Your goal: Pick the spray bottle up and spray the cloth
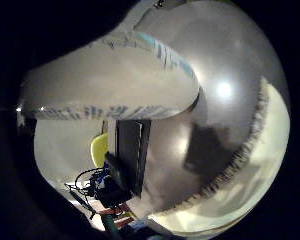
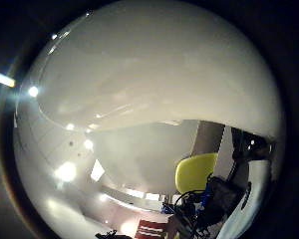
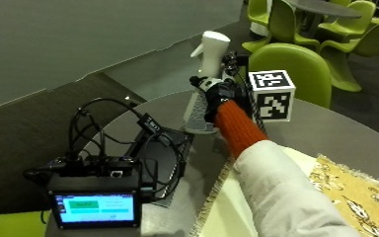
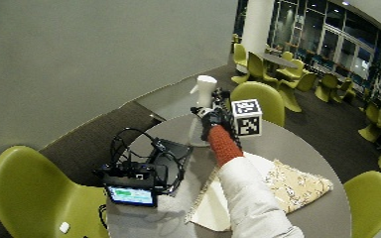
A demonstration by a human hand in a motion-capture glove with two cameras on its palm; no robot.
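Gloved hand (image 3: pixel 217 94) wrapped round the white spray bottle (image 3: pixel 206 64), fingers curled on its neck. Standing upright at the far edge of the round grey counter (image 3: pixel 334 131). Fringed cloth (image 3: pixel 347 190) lying flat nearer the body, well apart from the bottle.

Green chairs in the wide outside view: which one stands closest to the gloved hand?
The green chair directly behind the table's far edge, just beyond the gloved right hand at the spray bottle; the others stand farther off.

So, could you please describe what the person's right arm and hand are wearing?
The right hand wears a black glove. Behind it comes a ribbed orange-red cuff, then a loose white sleeve covering the rest of the arm. The other hand is not in view.
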